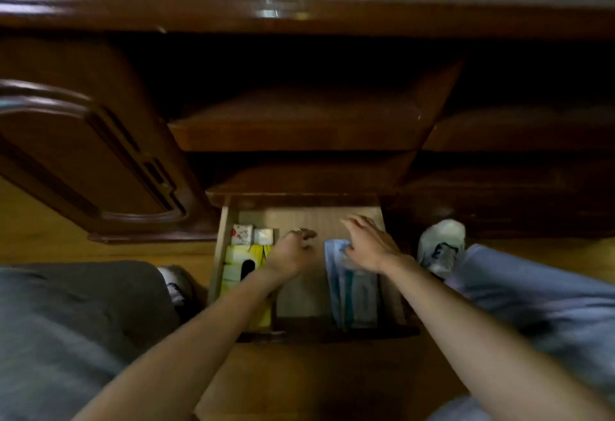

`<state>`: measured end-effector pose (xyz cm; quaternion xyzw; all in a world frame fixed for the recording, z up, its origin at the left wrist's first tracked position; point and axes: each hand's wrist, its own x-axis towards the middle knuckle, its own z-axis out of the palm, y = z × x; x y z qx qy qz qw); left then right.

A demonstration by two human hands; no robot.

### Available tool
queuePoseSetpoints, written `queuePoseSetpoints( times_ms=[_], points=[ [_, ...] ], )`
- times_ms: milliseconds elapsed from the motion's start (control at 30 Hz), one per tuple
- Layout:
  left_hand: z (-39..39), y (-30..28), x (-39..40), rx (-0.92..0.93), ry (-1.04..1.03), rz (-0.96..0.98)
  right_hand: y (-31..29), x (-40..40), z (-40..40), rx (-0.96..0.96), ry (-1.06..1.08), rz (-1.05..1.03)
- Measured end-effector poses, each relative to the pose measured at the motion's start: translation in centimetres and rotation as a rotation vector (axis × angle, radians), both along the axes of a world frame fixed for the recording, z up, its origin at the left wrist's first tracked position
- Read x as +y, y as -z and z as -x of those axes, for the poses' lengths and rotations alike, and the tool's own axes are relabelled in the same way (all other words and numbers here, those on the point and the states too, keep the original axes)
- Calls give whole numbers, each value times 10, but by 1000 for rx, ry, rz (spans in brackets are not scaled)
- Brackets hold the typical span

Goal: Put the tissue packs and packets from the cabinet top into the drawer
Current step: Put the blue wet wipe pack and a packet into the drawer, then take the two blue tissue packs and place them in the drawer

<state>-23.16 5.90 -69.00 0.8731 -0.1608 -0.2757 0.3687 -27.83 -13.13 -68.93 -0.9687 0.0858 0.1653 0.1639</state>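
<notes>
Reaching into the open drawer (332,217), both hands hover low. Left hand (293,251), loosely curled, holds nothing; right hand (369,244), fingers spread, rests on blue packets (352,294). Yellow tissue packs (243,270) lie at left.

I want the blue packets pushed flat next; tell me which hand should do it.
Right. The right hand is already over the top end of the blue packets on the drawer's right side. The left hand is over the bare middle, nearer the yellow tissue pack.

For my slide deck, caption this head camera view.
Both hands reach into the open drawer, between yellow tissue packs and blue packets.
</notes>
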Motion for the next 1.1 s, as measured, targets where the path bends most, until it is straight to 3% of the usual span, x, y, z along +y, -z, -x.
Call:
queuePoseSetpoints(
  times_ms=[200,333,400,533,567,667,833,900,1100],
  points=[
    [-35,-192,53,-762,7,30,-187,16,-10,-907,17,-152],
    [-63,-315,65,-1152,-75,170,-306,17,-34,-1338,-102,40],
    [-81,-357,57,-1180,-143,172,-347,11,-57,-1297,-67,144],
    [-123,-387,31,-1019,-144,59,-362,-9,-100,-636,89,189],
    [-133,-387,22,-983,-141,27,-354,-13,-108,-576,95,255],
    [-169,-385,-5,-946,-177,-28,-343,-19,-131,-724,143,359],
    [-243,-383,-38,-993,-345,-86,-359,-32,-193,-859,293,166],
    [-269,-376,-50,-1037,-390,-123,-367,-39,-225,-935,308,231],
    [-323,-342,-81,-963,-408,-124,-365,-59,-317,-671,358,306]
  ],
)
